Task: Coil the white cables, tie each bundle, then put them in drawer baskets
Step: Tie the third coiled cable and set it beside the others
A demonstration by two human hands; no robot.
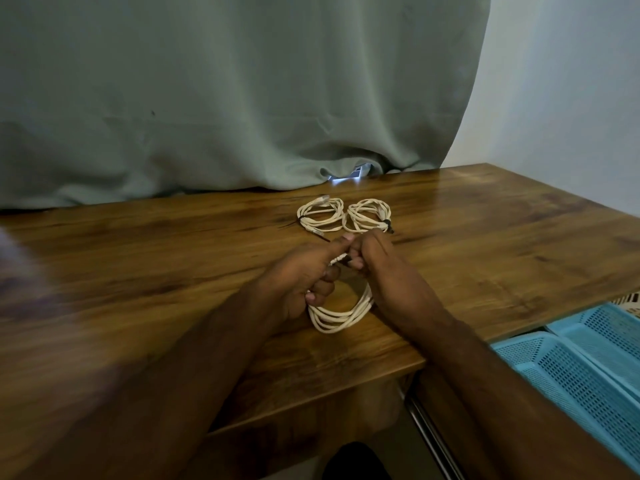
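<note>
A coiled white cable (pixel 337 318) hangs in a loop between both my hands over the wooden table (pixel 138 271). My left hand (pixel 299 282) grips the coil's left side, thumb pressing at the top. My right hand (pixel 384 271) pinches the coil's top where a short stretch of cable shows between the fingers. Farther back lie two coiled white bundles side by side: the left bundle (pixel 320 214) and the right bundle (pixel 369 214), each bound with a dark tie. A thin dark tie end sticks out by my left thumb.
Blue mesh drawer baskets (pixel 571 368) stand pulled out below the table's right front edge, with a pale basket (pixel 627 299) behind them. A grey-green curtain (pixel 225 98) hangs along the table's far edge. A white wall is at the right.
</note>
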